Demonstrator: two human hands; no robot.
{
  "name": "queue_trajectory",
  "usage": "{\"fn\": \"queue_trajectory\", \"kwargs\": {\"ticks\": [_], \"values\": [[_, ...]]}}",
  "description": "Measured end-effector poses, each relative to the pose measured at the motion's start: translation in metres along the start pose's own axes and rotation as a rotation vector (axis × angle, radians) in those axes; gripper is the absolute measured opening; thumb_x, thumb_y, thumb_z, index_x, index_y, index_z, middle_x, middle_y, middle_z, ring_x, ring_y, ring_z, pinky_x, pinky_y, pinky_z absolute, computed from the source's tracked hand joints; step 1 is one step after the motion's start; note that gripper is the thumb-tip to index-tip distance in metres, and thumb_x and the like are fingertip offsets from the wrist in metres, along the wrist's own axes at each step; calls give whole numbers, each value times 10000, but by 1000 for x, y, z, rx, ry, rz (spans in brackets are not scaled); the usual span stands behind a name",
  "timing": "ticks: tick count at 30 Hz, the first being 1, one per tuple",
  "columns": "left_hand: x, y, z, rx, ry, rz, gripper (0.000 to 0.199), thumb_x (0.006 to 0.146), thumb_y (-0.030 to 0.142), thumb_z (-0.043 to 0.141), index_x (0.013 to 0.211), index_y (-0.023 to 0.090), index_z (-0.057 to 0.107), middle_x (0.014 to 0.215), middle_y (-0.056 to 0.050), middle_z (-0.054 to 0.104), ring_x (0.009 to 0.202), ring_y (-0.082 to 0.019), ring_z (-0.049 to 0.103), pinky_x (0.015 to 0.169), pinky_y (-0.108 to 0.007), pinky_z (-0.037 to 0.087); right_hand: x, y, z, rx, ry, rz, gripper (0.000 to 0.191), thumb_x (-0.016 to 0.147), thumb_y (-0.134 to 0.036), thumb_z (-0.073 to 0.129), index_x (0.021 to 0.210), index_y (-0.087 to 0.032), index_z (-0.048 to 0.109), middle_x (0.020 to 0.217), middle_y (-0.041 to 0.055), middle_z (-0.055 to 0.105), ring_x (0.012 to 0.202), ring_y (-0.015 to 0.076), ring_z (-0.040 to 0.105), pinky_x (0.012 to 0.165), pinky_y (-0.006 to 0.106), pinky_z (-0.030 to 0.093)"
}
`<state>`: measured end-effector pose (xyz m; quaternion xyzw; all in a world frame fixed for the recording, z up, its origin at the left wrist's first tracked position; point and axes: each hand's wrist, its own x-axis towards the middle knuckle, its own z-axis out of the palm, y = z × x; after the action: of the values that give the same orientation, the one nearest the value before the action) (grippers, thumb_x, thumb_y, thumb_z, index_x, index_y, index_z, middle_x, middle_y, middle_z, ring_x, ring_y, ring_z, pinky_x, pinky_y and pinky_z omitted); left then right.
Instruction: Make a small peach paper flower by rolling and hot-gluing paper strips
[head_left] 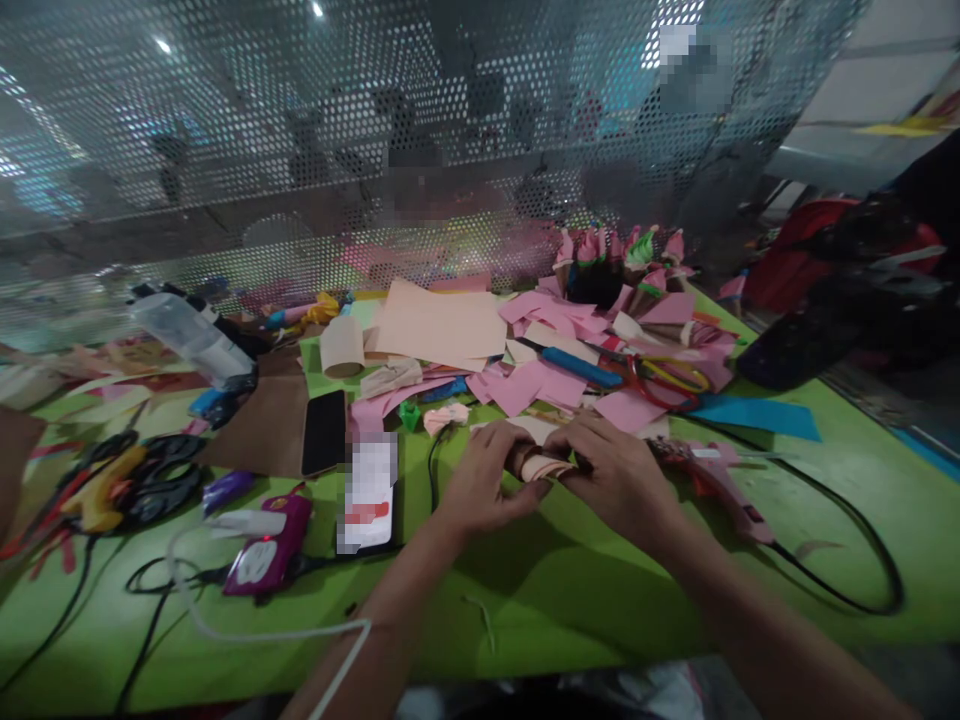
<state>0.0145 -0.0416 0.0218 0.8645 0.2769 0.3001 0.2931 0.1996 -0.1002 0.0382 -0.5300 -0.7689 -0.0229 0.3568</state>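
Note:
Both hands meet low over the green table, fingers curled round a small rolled piece of paper, peach inside with a brown outer layer. My left hand grips its left side, and my right hand holds the right end. Fingers cover much of the roll. Just right of my right hand lies a pink hot glue gun with a black cord. Beyond the hands are loose pink paper pieces and a blue-handled tool. A phone with a lit screen lies left of my left hand.
Scissors with red and yellow handles lie on the paper scraps. Pink and green paper cones stand at the back right. Left are black-handled scissors, a magenta powered box and trailing cables. A perforated metal screen borders the table's far side.

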Motion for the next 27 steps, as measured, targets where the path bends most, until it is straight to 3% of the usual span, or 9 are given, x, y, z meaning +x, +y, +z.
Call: {"fn": "queue_trajectory", "kwargs": {"ticks": [5, 12, 19, 22, 27], "values": [[1, 0, 0, -17, -23, -28, 293, 836, 428, 547, 1029, 207, 533, 984, -67, 605, 928, -234, 542, 847, -373, 416, -1, -1, 2, -2, -5, 19, 165, 766, -66, 570, 835, -209, 615, 791, 31, 688, 714, 186, 617, 626, 280, 417], [1, 3, -2, -141, 44, -93, 298, 850, 455, 526, 1011, 204, 528, 974, -66, 588, 895, -222, 533, 794, -358, 426, 3, -2, -2, 283, 58, 82, 173, 871, -102, 519, 913, -213, 645, 829, 37, 707, 760, 185, 654, 660, 277, 477], [1, 2, -3, -124, 85, -29, 279, 850, 415, 539, 1041, 213, 521, 996, -65, 584, 923, -219, 531, 821, -356, 425, 4, -8, -11, 426, 104, 64, 178, 887, -137, 563, 977, -233, 683, 892, 40, 715, 869, 191, 670, 767, 311, 525], [1, 2, -3, -74, 94, -7, 272, 851, 398, 542, 1047, 211, 521, 993, -67, 582, 921, -220, 527, 824, -358, 423, 4, -14, -14, 468, 84, 44, 233, 859, -141, 581, 1045, -236, 684, 985, 64, 699, 952, 205, 665, 724, 297, 552], [0, 2, -3, -72, 81, 15, 287, 860, 404, 534, 1067, 208, 502, 1012, -80, 593, 951, -232, 545, 843, -376, 434, 4, -16, -10, 438, 87, -32, 139, 882, -173, 644, 990, -239, 700, 914, 58, 728, 862, 193, 693, 737, 311, 575]]}}
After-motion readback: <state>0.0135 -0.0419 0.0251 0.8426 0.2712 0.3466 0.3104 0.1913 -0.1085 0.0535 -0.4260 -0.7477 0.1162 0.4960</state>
